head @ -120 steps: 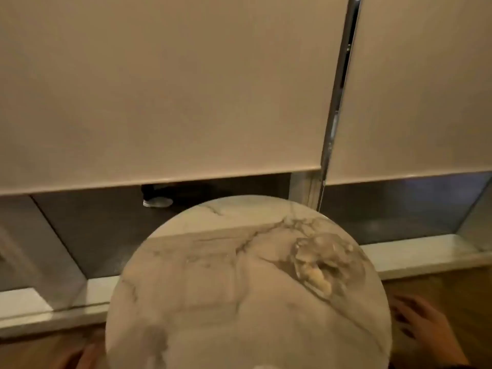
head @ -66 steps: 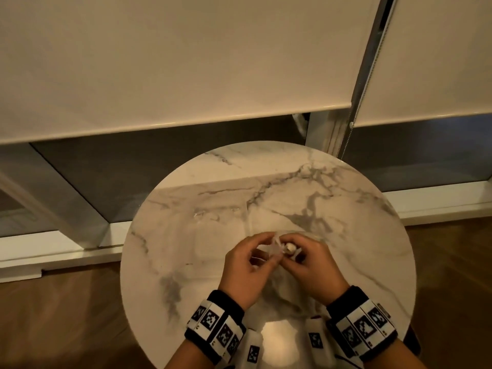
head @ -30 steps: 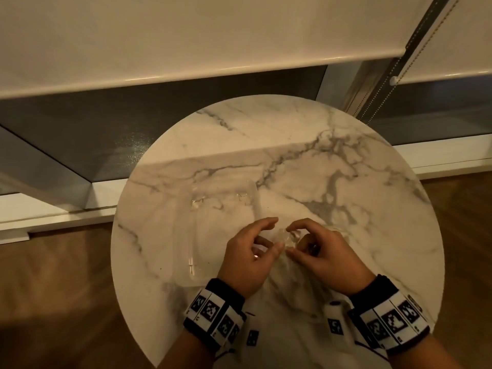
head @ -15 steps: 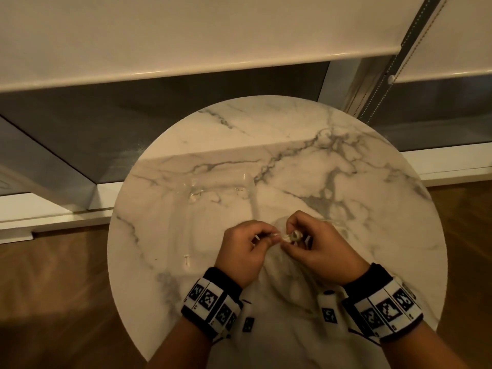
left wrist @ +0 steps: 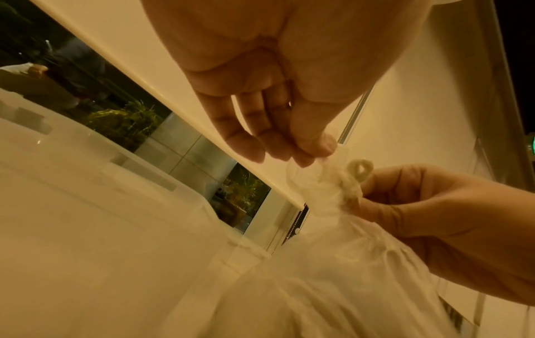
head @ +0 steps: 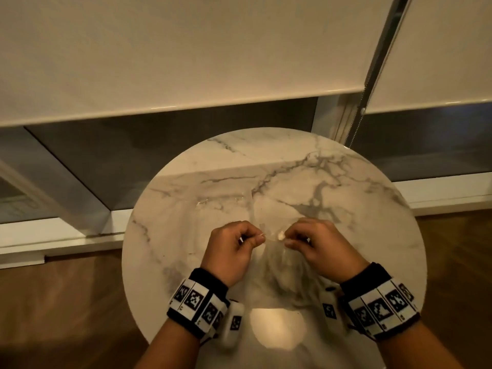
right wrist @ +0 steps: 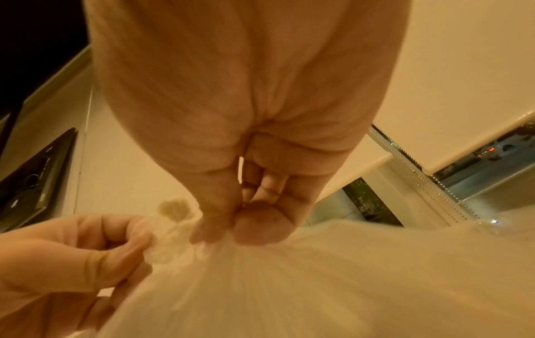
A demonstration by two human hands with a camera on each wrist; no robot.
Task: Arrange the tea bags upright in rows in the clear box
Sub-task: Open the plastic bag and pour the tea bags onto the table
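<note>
Left hand (head: pixel 229 249) and right hand (head: pixel 316 246), both w/ fingers curled, pinch the gathered neck of a clear plastic bag (head: pixel 282 270) at centre frame in the head view, thumb & fingertips (left wrist: pixel 306 157) closed on the film. A pale knotted tie (left wrist: pixel 351 183) bunches the neck between the two grips, beside the right hand's fingers. Bag body spreads downward toward the lower centre of the frame, resting on the round marble bench (head: pixel 346 198); contents too hazy to make out, so tea bags can't be confirmed. Clear box (head: pixel 226 209) sits on the bench just up-left of the hands, faint, only glints on its edges showing. Marker-printed bands (head: pixel 198 302) wrap both wrists. Roller blinds (head: pixel 186 62) fill the upper frame; wood floor (head: pixel 66 302) lower left.
</note>
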